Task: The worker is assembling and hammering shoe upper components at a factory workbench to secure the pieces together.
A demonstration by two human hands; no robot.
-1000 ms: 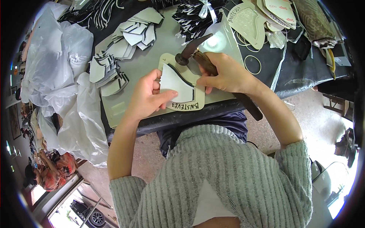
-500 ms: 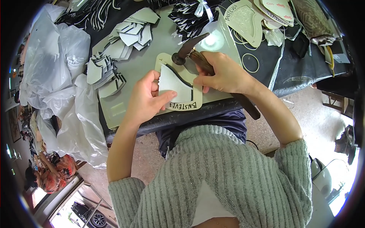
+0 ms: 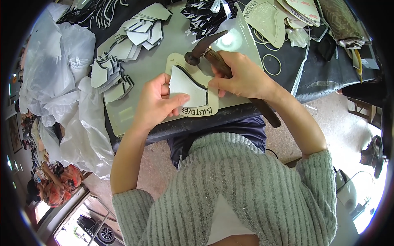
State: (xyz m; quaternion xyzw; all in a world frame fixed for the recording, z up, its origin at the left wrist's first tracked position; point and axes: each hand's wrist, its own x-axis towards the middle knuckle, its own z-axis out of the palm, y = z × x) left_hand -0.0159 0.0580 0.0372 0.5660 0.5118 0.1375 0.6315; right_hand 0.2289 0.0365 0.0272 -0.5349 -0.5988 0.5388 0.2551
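A white shaped piece with a curved black edge strip [image 3: 184, 86] lies on a cream template board [image 3: 175, 60] near the table's front edge. My left hand [image 3: 154, 101] pinches the white piece at its left side, thumb on top and fingers underneath. In my right hand [image 3: 244, 76] is a hammer [image 3: 202, 48], gripped by its wooden handle, its dark metal head above the board. The handle's end sticks out past the table edge. My right thumb and a fingertip also meet the right rim of the board, beside the black strip.
Grey-white cut pieces [image 3: 143, 30] lie in stacks at the back left, and bundled black strips [image 3: 205, 18] behind the hammer. More cream templates [image 3: 266, 24] and rubber bands sit at the right. Clear plastic bags [image 3: 74, 82] hang over the left side. Another person [image 3: 61, 184] sits far left.
My left hand and the white piece have shifted very slightly left and up, with the board. The hammer stays nearly where it was, still in my right hand.
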